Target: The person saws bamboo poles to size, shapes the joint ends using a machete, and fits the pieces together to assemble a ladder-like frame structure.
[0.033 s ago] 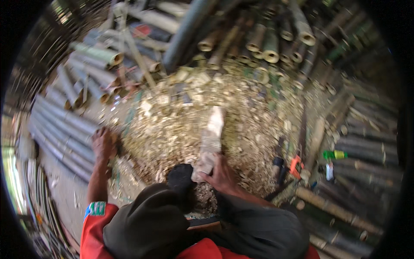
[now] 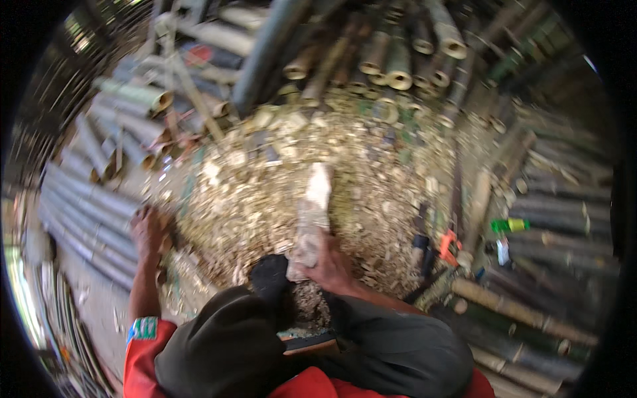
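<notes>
Gripped low in the right hand [image 2: 330, 265] at lower centre, a broad pale blade [image 2: 312, 212] points up the frame over a heap of wood chips [image 2: 265, 192]; it looks stiff and heavy, best held at its lower end. At left, the left hand [image 2: 147, 229] rests closed on a bamboo pole [image 2: 86, 212]. Cut bamboo ends [image 2: 398, 63] stack along the top.

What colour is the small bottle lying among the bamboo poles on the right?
The small bottle is bright green; the head view shows it.
</notes>
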Tool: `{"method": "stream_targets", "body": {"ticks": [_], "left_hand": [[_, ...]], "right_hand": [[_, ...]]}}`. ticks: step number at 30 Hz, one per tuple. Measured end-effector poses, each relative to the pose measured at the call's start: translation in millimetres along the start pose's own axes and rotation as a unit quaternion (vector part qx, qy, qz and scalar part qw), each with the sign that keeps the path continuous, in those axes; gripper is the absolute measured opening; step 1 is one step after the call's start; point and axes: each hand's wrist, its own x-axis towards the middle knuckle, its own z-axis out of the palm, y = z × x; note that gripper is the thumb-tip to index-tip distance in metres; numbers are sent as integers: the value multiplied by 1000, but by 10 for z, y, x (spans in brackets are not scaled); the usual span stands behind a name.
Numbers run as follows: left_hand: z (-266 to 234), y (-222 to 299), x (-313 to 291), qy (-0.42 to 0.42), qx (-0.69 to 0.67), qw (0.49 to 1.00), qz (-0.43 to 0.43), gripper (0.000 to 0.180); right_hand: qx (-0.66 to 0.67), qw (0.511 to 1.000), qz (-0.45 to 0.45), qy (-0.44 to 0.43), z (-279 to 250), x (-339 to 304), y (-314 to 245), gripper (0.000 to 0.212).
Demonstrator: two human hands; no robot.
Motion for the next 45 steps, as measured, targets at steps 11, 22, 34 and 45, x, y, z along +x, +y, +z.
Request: {"method": "stream_targets", "body": {"ticks": [11,22,34,45], "left_hand": [[925,1360,-1211,139,-279,943,118,63],[222,2579,-1611,-65,-433,895,89,31],[256,2541,-1626,-52,-430,899,71,28],[175,2637,-1526,-99,-428,895,77,27]], "right_hand": [[-74,991,92,64,298,32,-28,143],[217,960,172,-49,32,230,45,130],[295,900,138,289,-1470,-275,1364,103],[-9,878,321,356,-3080,429,2852,50]]}}
